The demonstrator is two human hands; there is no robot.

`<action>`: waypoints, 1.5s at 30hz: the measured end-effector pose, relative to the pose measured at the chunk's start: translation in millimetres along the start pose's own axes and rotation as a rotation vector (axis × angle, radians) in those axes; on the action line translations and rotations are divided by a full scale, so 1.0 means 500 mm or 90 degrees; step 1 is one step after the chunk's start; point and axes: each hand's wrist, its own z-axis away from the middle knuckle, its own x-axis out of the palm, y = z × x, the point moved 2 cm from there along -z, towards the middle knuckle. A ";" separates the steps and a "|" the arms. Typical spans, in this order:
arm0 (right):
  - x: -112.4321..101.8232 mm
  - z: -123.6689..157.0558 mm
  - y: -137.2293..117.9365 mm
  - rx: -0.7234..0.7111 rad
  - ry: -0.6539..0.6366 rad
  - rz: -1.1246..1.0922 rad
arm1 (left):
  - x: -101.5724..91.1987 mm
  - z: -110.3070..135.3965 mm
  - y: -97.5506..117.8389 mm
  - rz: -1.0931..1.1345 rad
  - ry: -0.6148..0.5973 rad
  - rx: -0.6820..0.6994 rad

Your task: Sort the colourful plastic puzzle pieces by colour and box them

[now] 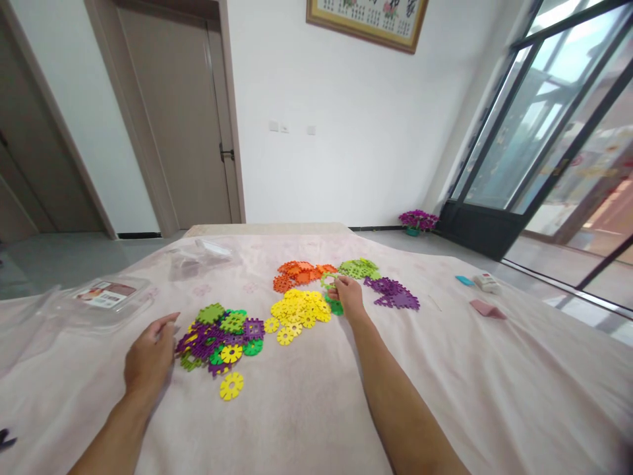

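Note:
My right hand (349, 297) is pinched on a light green plastic building piece (327, 282) with an open middle. It is above the dark green pieces (336, 307), between the orange pile (297, 272) and the light green pile (361, 268). A heap of yellow notched discs (299, 307) lies just left of that hand, and a purple pile (395, 293) to its right. My left hand (151, 353) rests open, holding nothing, at the left edge of a mixed pile (205, 340) of purple, green and yellow pieces. One yellow disc (231, 386) lies apart in front of this pile.
A clear plastic container (106, 293) with a label and more clear packaging (202, 256) stand at the left on the pink cloth (297, 409). Farther right lie a blue item (464, 280), a small white box (487, 284) and a pink piece (488, 309).

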 end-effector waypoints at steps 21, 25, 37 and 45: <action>0.158 0.152 0.003 -0.331 -0.341 0.467 | 0.023 -0.008 0.017 -0.047 -0.133 0.016; 0.206 0.245 0.000 -0.472 -0.496 0.616 | 0.023 -0.006 0.019 -0.059 -0.141 0.029; 0.218 0.263 0.008 -0.460 -0.454 0.616 | 0.022 -0.007 0.027 -0.072 -0.141 0.034; 0.069 0.059 0.003 -0.158 -0.027 0.284 | 0.026 -0.013 0.015 -0.067 -0.139 0.053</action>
